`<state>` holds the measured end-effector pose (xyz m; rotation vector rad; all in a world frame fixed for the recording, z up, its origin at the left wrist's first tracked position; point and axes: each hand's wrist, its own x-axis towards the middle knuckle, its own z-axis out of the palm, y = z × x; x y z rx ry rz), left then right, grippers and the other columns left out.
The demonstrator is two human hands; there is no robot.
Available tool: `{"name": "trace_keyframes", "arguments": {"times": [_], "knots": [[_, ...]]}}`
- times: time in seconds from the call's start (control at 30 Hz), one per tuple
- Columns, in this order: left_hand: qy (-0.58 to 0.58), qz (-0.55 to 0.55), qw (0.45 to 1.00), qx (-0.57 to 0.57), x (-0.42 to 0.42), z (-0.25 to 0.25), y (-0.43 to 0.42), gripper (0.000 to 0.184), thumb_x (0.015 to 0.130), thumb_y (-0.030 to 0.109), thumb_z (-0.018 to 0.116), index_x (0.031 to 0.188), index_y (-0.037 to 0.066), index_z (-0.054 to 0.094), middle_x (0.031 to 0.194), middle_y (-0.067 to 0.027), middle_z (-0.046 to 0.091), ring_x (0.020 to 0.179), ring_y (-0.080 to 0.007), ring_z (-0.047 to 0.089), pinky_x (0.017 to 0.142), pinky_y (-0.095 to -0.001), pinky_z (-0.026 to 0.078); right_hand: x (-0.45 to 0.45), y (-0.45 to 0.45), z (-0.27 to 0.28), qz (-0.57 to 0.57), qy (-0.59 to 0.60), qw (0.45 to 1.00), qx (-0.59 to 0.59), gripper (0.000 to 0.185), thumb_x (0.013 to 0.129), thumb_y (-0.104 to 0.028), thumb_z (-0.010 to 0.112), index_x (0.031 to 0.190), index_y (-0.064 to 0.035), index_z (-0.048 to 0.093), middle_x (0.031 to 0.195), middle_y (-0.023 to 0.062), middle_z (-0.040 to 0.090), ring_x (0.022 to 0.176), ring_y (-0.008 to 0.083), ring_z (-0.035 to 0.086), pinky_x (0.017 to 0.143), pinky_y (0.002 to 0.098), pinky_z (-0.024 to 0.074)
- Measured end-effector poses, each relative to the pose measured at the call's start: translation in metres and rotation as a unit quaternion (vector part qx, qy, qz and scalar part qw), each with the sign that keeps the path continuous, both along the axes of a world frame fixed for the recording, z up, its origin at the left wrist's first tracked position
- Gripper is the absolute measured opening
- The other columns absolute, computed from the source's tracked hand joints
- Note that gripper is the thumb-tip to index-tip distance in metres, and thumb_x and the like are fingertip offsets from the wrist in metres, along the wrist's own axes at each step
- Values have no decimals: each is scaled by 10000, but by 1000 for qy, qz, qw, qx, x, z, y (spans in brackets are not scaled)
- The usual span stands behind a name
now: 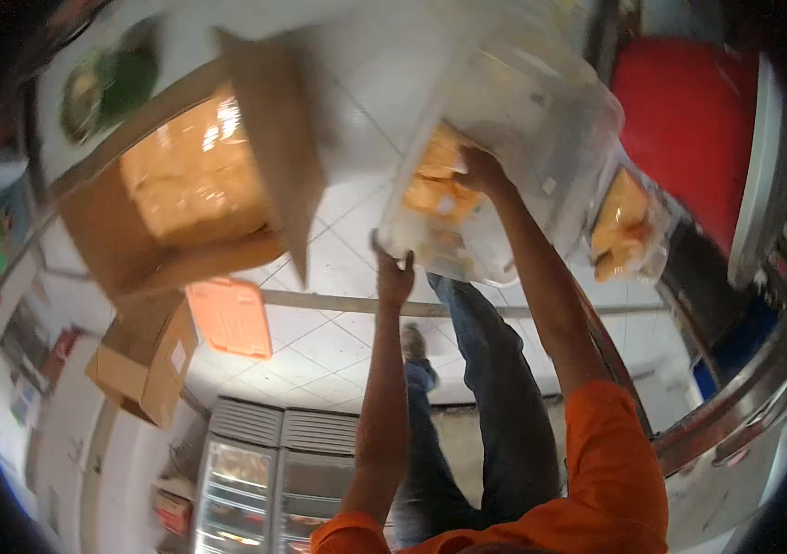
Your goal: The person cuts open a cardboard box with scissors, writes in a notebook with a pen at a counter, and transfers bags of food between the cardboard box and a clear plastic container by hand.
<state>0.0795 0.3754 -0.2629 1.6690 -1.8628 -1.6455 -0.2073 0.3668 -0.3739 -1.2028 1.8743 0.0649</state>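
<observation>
A translucent plastic bin [550, 120] stands tilted in front of me, with orange packets [439, 175] along its left side. My left hand [393, 272] is at the bin's near left corner, its fingers and thumb closed around the rim. Reaching into the bin, my right hand [484, 173] has its fingers curled on one of the orange packets; blur hides the fingertips. To the left, an open cardboard box [287, 138] holds shiny clear-wrapped orange packs [195, 171].
An orange lid or board [230, 317] and a smaller cardboard box [144, 360] are at left. Another bag with orange contents [622, 226] lies right of the bin, near a red surface [684, 129]. Glass-door fridges [236, 471] appear below. A green item [107, 92] is at upper left.
</observation>
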Motion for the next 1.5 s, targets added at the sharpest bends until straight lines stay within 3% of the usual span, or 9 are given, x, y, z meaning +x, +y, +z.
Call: {"name": "trace_keyframes", "arguments": {"times": [0.27, 0.33, 0.4, 0.5, 0.57, 0.87, 1.13, 1.3, 1.5], "knots": [[106, 123, 984, 69, 37, 201, -110, 261, 872, -65, 541, 1110, 26, 596, 1024, -92, 674, 867, -171, 663, 693, -296, 529, 175, -186, 314, -264, -428, 850, -157, 213, 902, -103, 608, 1093, -9, 600, 1017, 78, 662, 944, 145, 658, 829, 298, 519], [113, 164, 979, 47, 67, 223, -150, 251, 871, -103, 509, 1057, 24, 621, 978, -77, 669, 852, -152, 653, 707, -287, 526, 249, -229, 276, -240, -467, 829, -194, 331, 864, -226, 657, 1117, -19, 603, 1076, 120, 657, 977, 226, 662, 837, 344, 520], [173, 255, 951, 28, 100, 221, -191, 145, 915, -49, 529, 1019, 7, 613, 897, -60, 644, 823, -119, 629, 737, -242, 504, 284, -286, 226, -197, -246, 941, -120, 544, 786, -413, 695, 1143, -14, 597, 1124, 180, 645, 1045, 330, 631, 885, 408, 496], [129, 260, 957, 31, 156, 177, -263, 125, 949, 35, 530, 1052, 8, 595, 916, -57, 638, 830, -114, 608, 750, -230, 485, 319, -321, 27, -272, 164, 923, -217, 801, 713, -512, 693, 1189, 102, 498, 1121, 297, 606, 1091, 407, 585, 932, 446, 462], [56, 193, 979, -28, 187, 126, -311, 183, 927, 102, 578, 1081, 2, 587, 954, -83, 637, 860, -162, 608, 788, -270, 487, 320, -342, 24, -244, 252, 924, -153, 809, 714, -425, 703, 1189, 172, 434, 1113, 351, 577, 1096, 419, 577, 937, 440, 464], [-293, -126, 914, -250, 151, -52, -444, 701, 703, 359, 749, 1257, 16, 491, 1258, -273, 500, 1200, -397, 476, 998, -472, 413, 281, -328, 64, -305, 49, 943, -121, 323, 758, -95, 642, 1066, 3, 641, 991, 182, 690, 924, 350, 670, 820, 397, 530], [-301, -172, 922, -175, 136, -101, -466, 537, 702, 428, 755, 909, -50, 623, 954, -238, 675, 876, -386, 663, 759, -460, 536, 263, -158, 361, -369, -49, 926, -65, 307, 830, -144, 532, 1088, 0, 616, 930, 170, 669, 880, 263, 653, 766, 373, 503], [-181, -135, 951, -211, 142, 2, -447, 333, 726, 220, 705, 964, -6, 649, 915, -209, 692, 847, -363, 670, 736, -431, 537, 142, -70, 406, -461, 27, 881, -101, 357, 888, -153, 515, 1192, 22, 580, 1031, 179, 683, 1006, 272, 661, 855, 385, 506], [-99, -66, 980, -157, 178, 155, -380, 263, 719, -1, 603, 978, -33, 636, 916, -128, 676, 809, -202, 625, 727, -340, 501, 0, -4, 166, -202, 220, 946, -123, 526, 744, -26, 542, 1255, -141, 600, 1130, 149, 656, 952, 321, 651, 843, 412, 518]]}}
